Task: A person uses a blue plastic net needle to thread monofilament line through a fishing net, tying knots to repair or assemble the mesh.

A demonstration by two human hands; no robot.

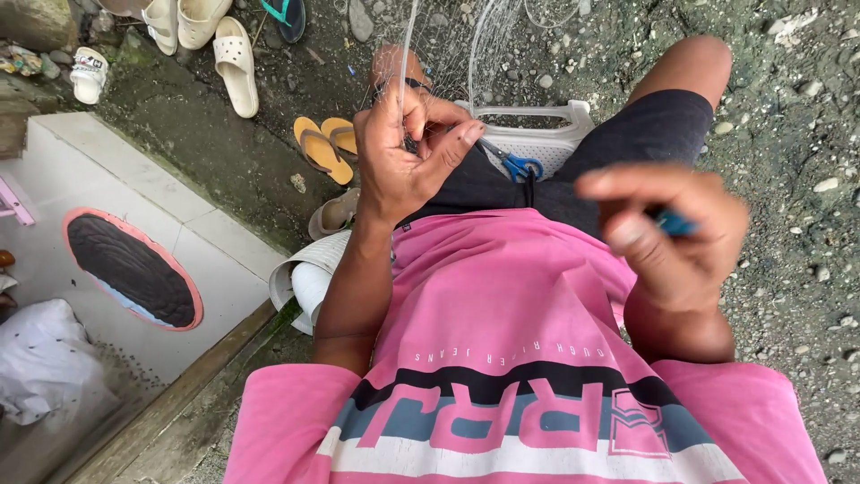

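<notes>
**Thin net strands pinched up high**

Thin net strands (408, 54) pinched in left hand (408, 152) fingers. Small blue tool (674, 222) gripped in right hand (667, 237). Blue scissors (515, 164) on white stool (537, 134). Below: gravel ground (797, 108), sandals (322, 143), tiled step (107, 170).

Counts on the gravel

Two hands (403, 157) (667, 237), one pair of blue scissors (518, 165), one white basket (537, 134), two orange flip-flops (322, 143) far left, four white sandals (235, 63) farther, one oval mat (133, 269) left.

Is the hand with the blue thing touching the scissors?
Apart. The head view shows the right hand raised away from the blue-handled scissors on the lap.
</notes>
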